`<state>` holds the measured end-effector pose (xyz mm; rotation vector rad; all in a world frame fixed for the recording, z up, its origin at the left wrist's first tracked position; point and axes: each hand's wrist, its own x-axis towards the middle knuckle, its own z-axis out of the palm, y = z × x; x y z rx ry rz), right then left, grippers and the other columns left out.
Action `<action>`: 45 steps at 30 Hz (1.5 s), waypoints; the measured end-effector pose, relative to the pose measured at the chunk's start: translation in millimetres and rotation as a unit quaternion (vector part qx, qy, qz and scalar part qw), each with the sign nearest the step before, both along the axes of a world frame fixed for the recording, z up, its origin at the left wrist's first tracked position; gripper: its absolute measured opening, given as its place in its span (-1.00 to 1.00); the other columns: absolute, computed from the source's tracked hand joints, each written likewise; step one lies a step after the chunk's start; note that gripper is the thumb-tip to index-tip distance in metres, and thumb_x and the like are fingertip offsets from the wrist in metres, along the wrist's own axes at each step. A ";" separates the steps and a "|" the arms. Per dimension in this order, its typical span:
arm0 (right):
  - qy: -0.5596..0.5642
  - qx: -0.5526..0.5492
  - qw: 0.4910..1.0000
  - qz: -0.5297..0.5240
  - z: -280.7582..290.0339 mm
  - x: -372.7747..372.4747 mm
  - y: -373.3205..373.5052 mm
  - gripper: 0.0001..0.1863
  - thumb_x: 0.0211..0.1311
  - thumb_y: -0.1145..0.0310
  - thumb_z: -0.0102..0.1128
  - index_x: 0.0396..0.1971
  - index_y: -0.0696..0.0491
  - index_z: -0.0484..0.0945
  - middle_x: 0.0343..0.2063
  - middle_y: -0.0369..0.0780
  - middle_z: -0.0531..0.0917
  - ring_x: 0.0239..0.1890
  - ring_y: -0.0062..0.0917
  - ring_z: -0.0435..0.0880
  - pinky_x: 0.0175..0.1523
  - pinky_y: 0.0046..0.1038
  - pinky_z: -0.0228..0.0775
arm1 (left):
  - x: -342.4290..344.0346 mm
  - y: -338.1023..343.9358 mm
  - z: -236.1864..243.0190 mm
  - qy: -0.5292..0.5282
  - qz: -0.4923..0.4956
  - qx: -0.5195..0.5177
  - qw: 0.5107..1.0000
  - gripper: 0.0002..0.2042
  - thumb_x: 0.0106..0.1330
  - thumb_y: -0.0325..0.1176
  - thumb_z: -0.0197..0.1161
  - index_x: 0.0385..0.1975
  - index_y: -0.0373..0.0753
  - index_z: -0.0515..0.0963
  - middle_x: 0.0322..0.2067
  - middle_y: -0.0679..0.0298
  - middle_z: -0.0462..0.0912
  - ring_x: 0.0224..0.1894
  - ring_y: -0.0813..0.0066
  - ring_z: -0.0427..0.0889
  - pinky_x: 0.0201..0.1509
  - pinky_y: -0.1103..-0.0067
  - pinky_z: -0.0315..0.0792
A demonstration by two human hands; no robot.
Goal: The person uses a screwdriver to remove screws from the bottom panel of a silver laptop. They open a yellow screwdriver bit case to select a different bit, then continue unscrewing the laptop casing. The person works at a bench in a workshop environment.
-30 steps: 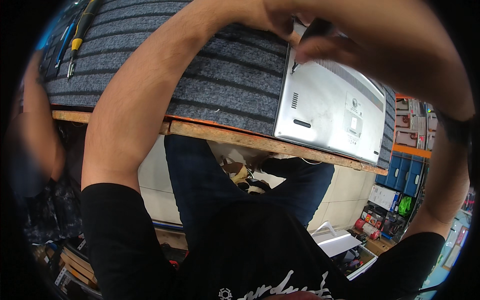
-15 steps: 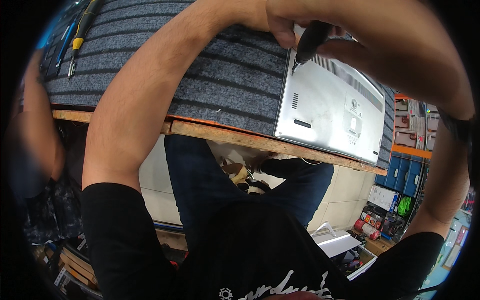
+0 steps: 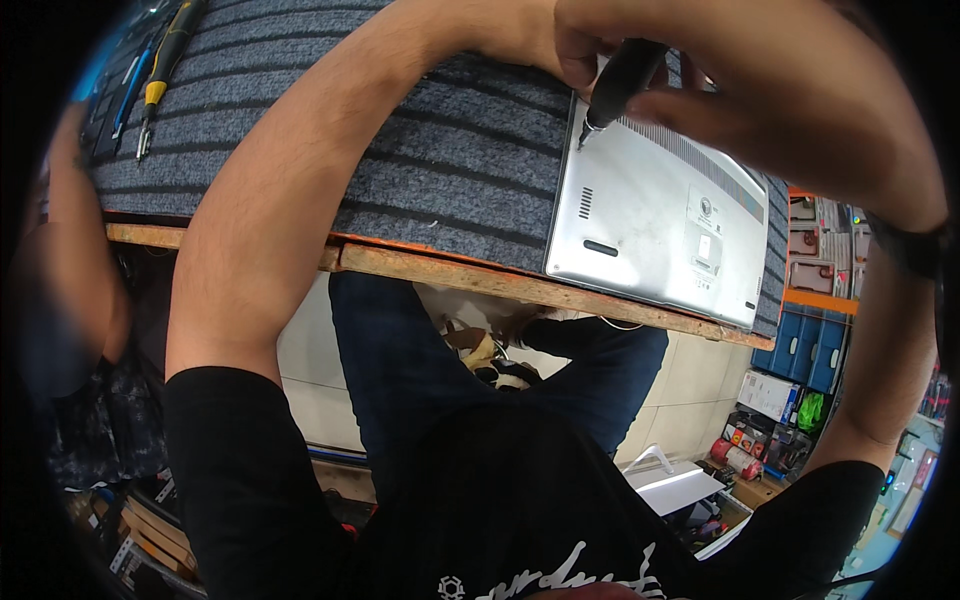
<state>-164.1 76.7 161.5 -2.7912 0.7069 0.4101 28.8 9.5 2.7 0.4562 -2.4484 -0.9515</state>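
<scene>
A silver laptop (image 3: 640, 215) lies bottom side up on the striped grey mat, close to the bench edge. My right hand (image 3: 700, 110) is closed around the thick black handle of a screwdriver (image 3: 622, 85). The screwdriver leans, and its tip meets the laptop's bottom cover near the left edge. My left hand (image 3: 535, 38) reaches in from the left to the same far-left part of the laptop. Its fingers are mostly hidden behind my right hand, so what they touch does not show.
On the mat at far left lie a yellow-and-black screwdriver (image 3: 156, 90) and a slim blue tool (image 3: 130, 92). The wooden bench edge (image 3: 480, 280) runs in front of me. Another person's arm (image 3: 75, 170) is at left. Blue drawers (image 3: 805, 345) stand low at right.
My right hand's fingers have shifted slightly around the screwdriver handle. The laptop and the tip appear a touch further left, with the tip still at the cover's left edge.
</scene>
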 end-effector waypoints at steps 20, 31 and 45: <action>-0.459 -0.065 0.850 -0.250 -32.1 -116.2 -12.5 -0.72 0.30 0.57 0.34 0.01 0.16 0.64 0.05 -0.27 0.62 0.07 -0.60 0.62 0.19 -0.55 0.46 | -13.9 12.1 8.4 0.266 0.164 0.255 0.915 -0.56 0.51 -0.02 0.19 0.04 -0.33 0.64 -0.15 0.14 0.74 -0.15 0.49 0.73 -0.20 0.64 0.61; -0.464 -0.058 0.855 -0.223 -46.5 -132.5 -21.8 -0.60 0.31 0.47 0.40 0.12 0.16 0.58 0.05 -0.19 0.64 0.04 -0.52 0.66 0.17 -0.51 0.51 | -3.6 -3.9 5.6 0.219 0.287 0.153 0.920 -0.76 0.46 -0.19 0.32 -0.11 -0.22 0.73 -0.22 0.28 0.78 -0.24 0.56 0.75 -0.22 0.67 0.59; -0.505 -0.127 0.802 -0.293 -115.5 -266.6 -18.5 -0.71 0.35 0.54 0.32 0.05 0.17 0.61 0.12 -0.21 0.58 0.14 -0.53 0.59 0.25 -0.50 0.45 | 52.8 -54.6 41.0 -0.333 0.437 -0.220 0.806 -0.83 0.27 -0.25 0.40 -0.25 -0.13 0.80 -0.33 0.21 0.80 -0.25 0.24 0.77 -0.10 0.38 0.59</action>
